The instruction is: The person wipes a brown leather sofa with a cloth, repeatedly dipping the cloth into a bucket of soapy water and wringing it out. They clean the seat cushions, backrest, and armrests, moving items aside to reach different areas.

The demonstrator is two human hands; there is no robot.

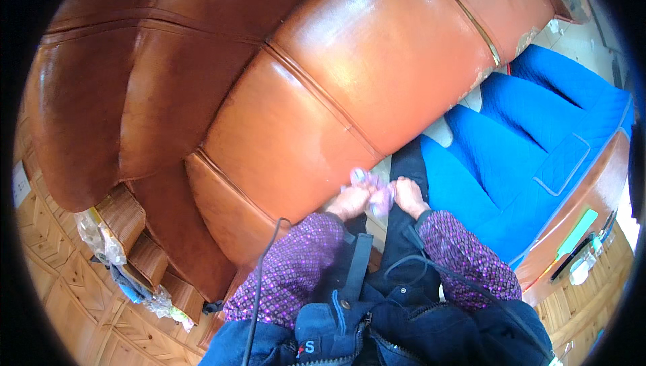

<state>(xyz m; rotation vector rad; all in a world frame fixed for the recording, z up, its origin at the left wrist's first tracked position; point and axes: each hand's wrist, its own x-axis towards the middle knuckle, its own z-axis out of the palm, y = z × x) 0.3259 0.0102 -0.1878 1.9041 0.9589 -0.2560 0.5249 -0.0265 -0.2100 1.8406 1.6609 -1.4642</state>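
Note:
A crumpled purple and white cloth (382,199) is bunched between my two hands, low in front of my body and close to the front edge of the sofa seat. My left hand (351,202) is closed around its left side. On the right, my right hand (410,196) is a fist at the cloth's other end, with the fingers partly hidden. The cloth is somewhat blurred. Just beyond my hands lies the orange-brown leather sofa (323,108), shiny on top and with its surface peeling along the front edge.
A blue quilted cover (515,149) drapes in folds to the right. Past it, a green flat-headed swatter (577,233) rests on a brown surface. At left, woven compartments (121,213) in the sofa's end hold plastic bags (101,239). A dark cord (262,280) hangs near my left sleeve.

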